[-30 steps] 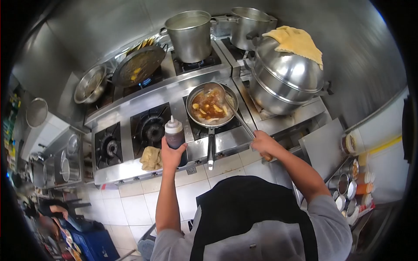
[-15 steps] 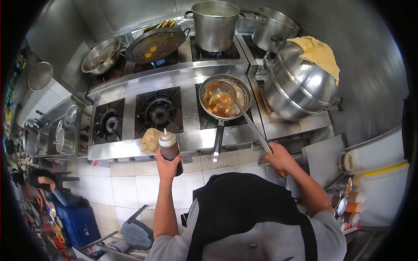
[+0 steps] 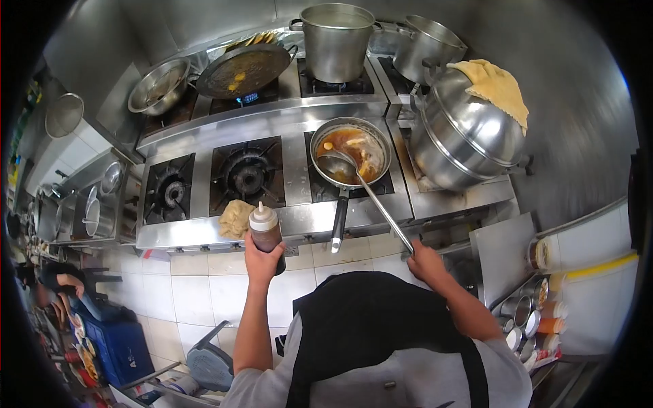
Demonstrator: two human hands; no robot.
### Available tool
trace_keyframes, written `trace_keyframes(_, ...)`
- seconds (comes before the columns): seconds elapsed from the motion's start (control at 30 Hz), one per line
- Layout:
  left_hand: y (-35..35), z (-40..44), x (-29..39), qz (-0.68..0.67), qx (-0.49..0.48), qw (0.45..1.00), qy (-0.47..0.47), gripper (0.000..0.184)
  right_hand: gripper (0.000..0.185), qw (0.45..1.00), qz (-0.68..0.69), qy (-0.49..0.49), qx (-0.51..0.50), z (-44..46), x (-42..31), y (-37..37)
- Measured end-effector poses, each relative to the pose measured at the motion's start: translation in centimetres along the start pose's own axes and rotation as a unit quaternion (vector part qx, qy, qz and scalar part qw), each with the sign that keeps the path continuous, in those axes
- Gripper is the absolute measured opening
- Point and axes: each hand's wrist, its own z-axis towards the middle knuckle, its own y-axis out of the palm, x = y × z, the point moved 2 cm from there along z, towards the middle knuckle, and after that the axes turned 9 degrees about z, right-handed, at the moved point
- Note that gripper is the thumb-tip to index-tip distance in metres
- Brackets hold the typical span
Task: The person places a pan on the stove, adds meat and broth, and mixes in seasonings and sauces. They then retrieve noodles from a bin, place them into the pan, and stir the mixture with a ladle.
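My left hand is wrapped round a clear squeeze bottle of dark sauce with a white top, held upright at the stove's front edge. My right hand grips the long handle of a metal ladle. The ladle's bowl rests at the left side of a frying pan, in brown sauce with pale pieces. That pan sits on the front right burner, its black handle pointing toward me with no hand on it. A crumpled beige cloth lies just left of the bottle.
Behind stand a steel bowl, a dark wok over a blue flame, and two tall pots. A large domed steamer with a yellow cloth is at right. Containers line the lower right; a person is far left.
The view has shifted, showing the stove further right and higher. The ladle has swung to the pan's left side, and my right hand has moved down. The bottle is still in my left hand.
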Motion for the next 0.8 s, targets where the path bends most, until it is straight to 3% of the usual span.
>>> trace_keyframes(0.5, 0.2, -2.1, 0.0, -0.011, 0.013, 1.000, -0.023, 0.082, 0.026, 0.991, -0.102, -0.021, 0.088, 9.6, -0.3, -2.2)
trace_keyframes(0.7, 0.6, -2.2, -1.1, -0.028, 0.016, 0.999, -0.029, 0.082, 0.018, 0.994, 0.013, -0.039, 0.103, 7.2, -2.7, -1.7)
trace_keyframes(0.77, 0.6, -2.1, -1.1, -0.027, 0.017, 0.999, -0.033, 0.083, 0.014, 0.972, 0.209, 0.105, -0.031, 5.4, -6.1, -3.3)
trace_keyframes(0.8, 0.6, -2.1, -1.2, -0.026, 0.021, 0.999, -0.030, 0.082, 0.014, 0.971, 0.210, 0.107, -0.030, 5.7, -5.6, -3.4)
